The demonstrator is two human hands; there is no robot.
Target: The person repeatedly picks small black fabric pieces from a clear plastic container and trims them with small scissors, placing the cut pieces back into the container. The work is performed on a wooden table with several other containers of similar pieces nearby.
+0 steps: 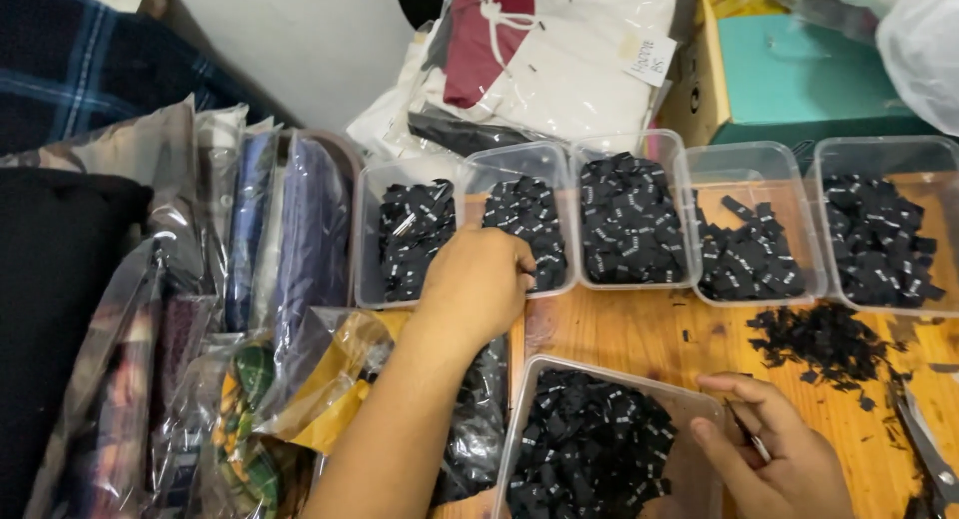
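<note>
Left hand [478, 284] curled, fingers in second tub [523, 219] of black labels; right hand [777, 449] pinches a small metal tool [751, 437] beside near tub [699, 409].

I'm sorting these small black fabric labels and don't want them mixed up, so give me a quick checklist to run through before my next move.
1. Left hand sits over the second clear plastic tub in the back row, fingers inside: ok.
2. Whether the left hand's grip holds a label: cannot tell, fingers hidden.
3. Right hand rests at the rim of the near clear plastic tub; it pinches something small, kind unclear: cannot tell.
4. Five back-row tubs stand side by side, each holding labels: ok.
5. Loose pile of black scraps lies on the wooden table, outside any tub: not ok.
6. Metal scissors lie apart from both hands: ok.
</note>
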